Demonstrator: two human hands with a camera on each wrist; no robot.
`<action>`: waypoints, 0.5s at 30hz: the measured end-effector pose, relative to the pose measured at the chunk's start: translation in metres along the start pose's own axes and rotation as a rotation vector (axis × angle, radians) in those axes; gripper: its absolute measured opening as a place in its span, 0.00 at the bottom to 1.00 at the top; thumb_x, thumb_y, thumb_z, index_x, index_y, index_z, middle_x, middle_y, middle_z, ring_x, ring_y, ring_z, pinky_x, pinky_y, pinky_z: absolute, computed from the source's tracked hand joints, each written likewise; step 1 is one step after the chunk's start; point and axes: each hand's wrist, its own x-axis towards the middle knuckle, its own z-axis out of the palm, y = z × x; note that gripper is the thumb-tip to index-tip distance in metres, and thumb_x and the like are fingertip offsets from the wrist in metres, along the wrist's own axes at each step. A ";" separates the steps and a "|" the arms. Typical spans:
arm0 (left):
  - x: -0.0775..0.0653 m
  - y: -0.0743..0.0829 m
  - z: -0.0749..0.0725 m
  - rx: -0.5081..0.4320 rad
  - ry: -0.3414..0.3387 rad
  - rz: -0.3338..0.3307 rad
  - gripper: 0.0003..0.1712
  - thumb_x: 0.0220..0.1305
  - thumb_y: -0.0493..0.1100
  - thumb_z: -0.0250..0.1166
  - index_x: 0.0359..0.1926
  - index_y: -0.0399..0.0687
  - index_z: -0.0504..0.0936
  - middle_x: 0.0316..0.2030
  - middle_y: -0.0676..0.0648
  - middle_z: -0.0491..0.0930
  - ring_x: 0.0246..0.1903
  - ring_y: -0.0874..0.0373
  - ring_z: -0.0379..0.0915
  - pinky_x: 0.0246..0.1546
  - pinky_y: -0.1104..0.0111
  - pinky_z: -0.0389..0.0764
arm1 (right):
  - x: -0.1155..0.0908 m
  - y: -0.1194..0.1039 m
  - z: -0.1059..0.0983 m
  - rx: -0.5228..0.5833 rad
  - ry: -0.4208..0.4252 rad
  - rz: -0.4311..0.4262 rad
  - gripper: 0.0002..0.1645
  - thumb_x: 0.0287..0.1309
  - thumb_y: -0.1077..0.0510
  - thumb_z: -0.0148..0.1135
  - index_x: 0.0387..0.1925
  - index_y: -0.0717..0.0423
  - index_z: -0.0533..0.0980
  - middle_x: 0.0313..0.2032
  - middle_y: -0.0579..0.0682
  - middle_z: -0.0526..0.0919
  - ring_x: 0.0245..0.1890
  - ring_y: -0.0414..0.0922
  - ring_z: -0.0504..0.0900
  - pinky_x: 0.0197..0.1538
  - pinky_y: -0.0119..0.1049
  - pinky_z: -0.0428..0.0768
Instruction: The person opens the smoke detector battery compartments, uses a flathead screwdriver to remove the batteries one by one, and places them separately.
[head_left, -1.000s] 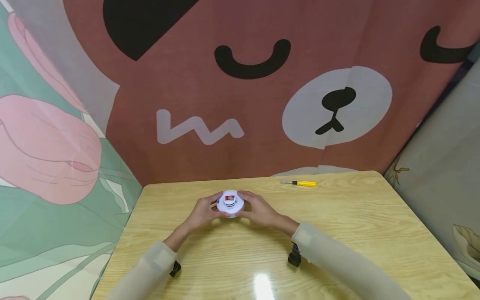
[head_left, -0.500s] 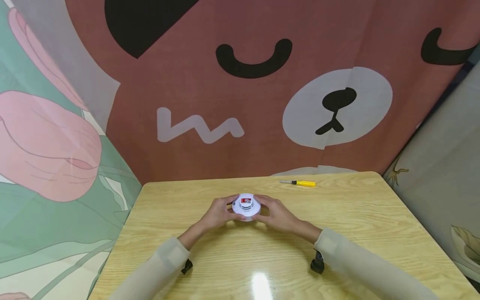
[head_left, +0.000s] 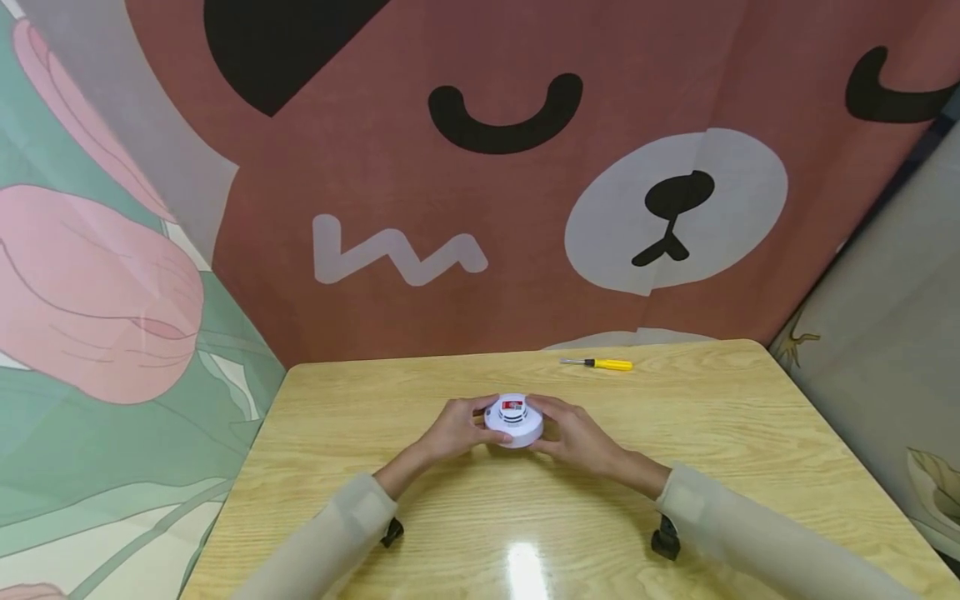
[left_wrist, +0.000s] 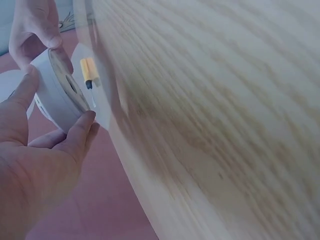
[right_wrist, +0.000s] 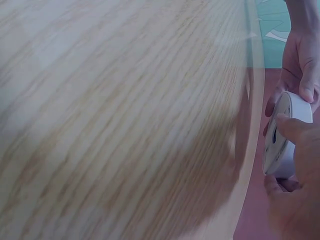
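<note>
holding up white device (head_left: 513, 422), left hand (head_left: 454, 428) and right hand (head_left: 582, 435) are gripping its sides, probably needing even pressure next.

This looks like a makeshift booth: a reddish-brown bear-print cloth (head_left: 525, 250) far and a green flower-print cloth (head_left: 112, 450) left screen a pale wood-grain table (head_left: 720, 425).

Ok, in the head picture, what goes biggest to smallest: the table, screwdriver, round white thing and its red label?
1. Table
2. Round white thing, judged by space covered
3. Screwdriver, longer than the round white thing is wide, but much thinner
4. Red label
</note>
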 end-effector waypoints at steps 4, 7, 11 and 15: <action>0.002 0.002 0.003 0.005 -0.017 -0.012 0.43 0.61 0.46 0.81 0.69 0.28 0.75 0.63 0.33 0.81 0.60 0.45 0.82 0.53 0.67 0.86 | -0.003 0.000 -0.004 -0.013 -0.007 -0.001 0.44 0.59 0.56 0.80 0.72 0.68 0.72 0.69 0.66 0.77 0.68 0.61 0.78 0.66 0.52 0.80; 0.002 0.003 0.004 0.007 -0.028 -0.013 0.40 0.62 0.46 0.80 0.68 0.29 0.77 0.62 0.34 0.82 0.58 0.46 0.83 0.52 0.67 0.86 | -0.005 0.001 -0.007 0.000 -0.037 0.009 0.42 0.62 0.55 0.78 0.72 0.68 0.71 0.68 0.65 0.78 0.67 0.60 0.79 0.65 0.51 0.80; 0.002 0.002 0.003 -0.008 -0.049 -0.011 0.41 0.60 0.45 0.82 0.69 0.31 0.77 0.64 0.34 0.81 0.60 0.45 0.82 0.56 0.67 0.84 | -0.007 0.003 -0.008 0.061 -0.069 0.033 0.42 0.66 0.53 0.75 0.72 0.70 0.70 0.67 0.65 0.78 0.66 0.58 0.81 0.62 0.46 0.83; 0.001 0.002 0.001 -0.043 -0.073 -0.009 0.42 0.58 0.40 0.82 0.70 0.30 0.75 0.65 0.33 0.79 0.61 0.44 0.81 0.57 0.68 0.84 | -0.008 0.003 -0.009 0.149 -0.066 0.062 0.41 0.69 0.51 0.71 0.73 0.71 0.69 0.67 0.67 0.78 0.63 0.57 0.83 0.60 0.42 0.84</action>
